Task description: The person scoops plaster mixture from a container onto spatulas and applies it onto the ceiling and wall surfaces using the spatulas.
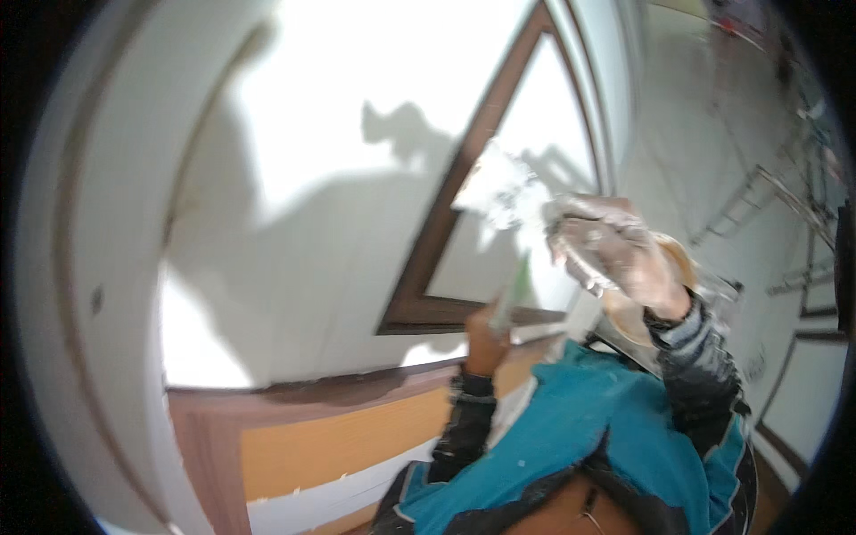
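Observation:
My right hand (615, 250) is raised in front of the wall, smeared with white paste. Its fingers are closed on a putty knife (504, 187), whose broad blade is coated with lumpy white paste; the handle is mostly hidden. Lower and to the left, my left hand (486, 343) grips a slim pale tool with a green part (521, 281). Blur hides that tool's exact kind. Both hands are near a white wall panel with a dark brown triangular-looking frame (428, 259), and their shadows fall across it.
A round, cream-coloured bucket (679, 259) shows behind my right wrist. Brown and orange boards with a white strip (348, 455) run along the wall's lower edge. A ladder (794, 209) is at the far right above the grey floor (669, 116).

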Tool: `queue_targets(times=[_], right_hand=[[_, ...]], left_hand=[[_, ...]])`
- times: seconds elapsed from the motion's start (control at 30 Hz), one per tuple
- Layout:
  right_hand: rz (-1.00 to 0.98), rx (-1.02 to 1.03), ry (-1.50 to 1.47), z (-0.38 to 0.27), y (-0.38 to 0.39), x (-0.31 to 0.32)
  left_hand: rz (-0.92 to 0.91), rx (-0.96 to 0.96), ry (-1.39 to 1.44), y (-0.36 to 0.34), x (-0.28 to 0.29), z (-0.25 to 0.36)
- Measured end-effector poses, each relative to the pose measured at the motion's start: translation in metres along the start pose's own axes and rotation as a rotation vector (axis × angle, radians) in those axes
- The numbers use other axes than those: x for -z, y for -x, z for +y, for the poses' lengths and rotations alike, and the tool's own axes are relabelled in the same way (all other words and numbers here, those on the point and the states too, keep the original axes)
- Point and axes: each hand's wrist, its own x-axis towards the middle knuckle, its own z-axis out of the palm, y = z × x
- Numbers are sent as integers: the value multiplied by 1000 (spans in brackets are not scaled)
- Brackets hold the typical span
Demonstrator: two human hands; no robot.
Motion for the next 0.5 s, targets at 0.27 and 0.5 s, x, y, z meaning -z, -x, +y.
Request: queue_targets(times=[0.27, 0.5], right_hand=[[12, 660, 789, 39, -148, -145], [53, 822, 783, 34, -191, -202]], left_hand=[[223, 335, 228, 21, 19, 54], [282, 305, 174, 61, 20, 43]])
